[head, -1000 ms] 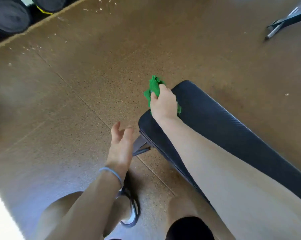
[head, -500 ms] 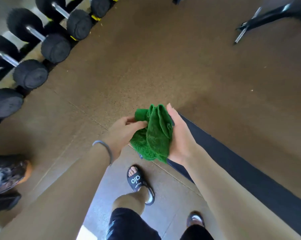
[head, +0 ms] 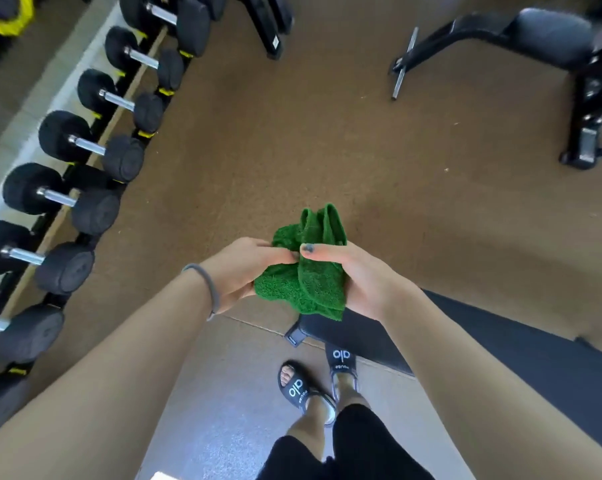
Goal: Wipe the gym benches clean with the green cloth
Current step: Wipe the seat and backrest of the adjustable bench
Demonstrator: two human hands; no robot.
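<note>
The green cloth (head: pixel 306 268) is bunched up in mid-air between both hands, above the end of a black padded bench (head: pixel 483 344) that runs off to the lower right. My left hand (head: pixel 240 268) pinches the cloth's left side with fingers and thumb. My right hand (head: pixel 358 275) grips its right side, thumb laid across the top. A second black bench (head: pixel 548 32) stands on its frame at the far upper right, apart from me.
A rack of black dumbbells (head: pixel 85 147) lines the left side along the wall. Brown rubber floor (head: pixel 292 150) spreads ahead. My feet in black slides (head: pixel 294 388) stand on a grey floor patch beside the near bench's end.
One second ago my right hand pressed the cloth on the bench end. It lifted the cloth off, my left hand took hold too, and my view rose to show the dumbbell rack and far bench.
</note>
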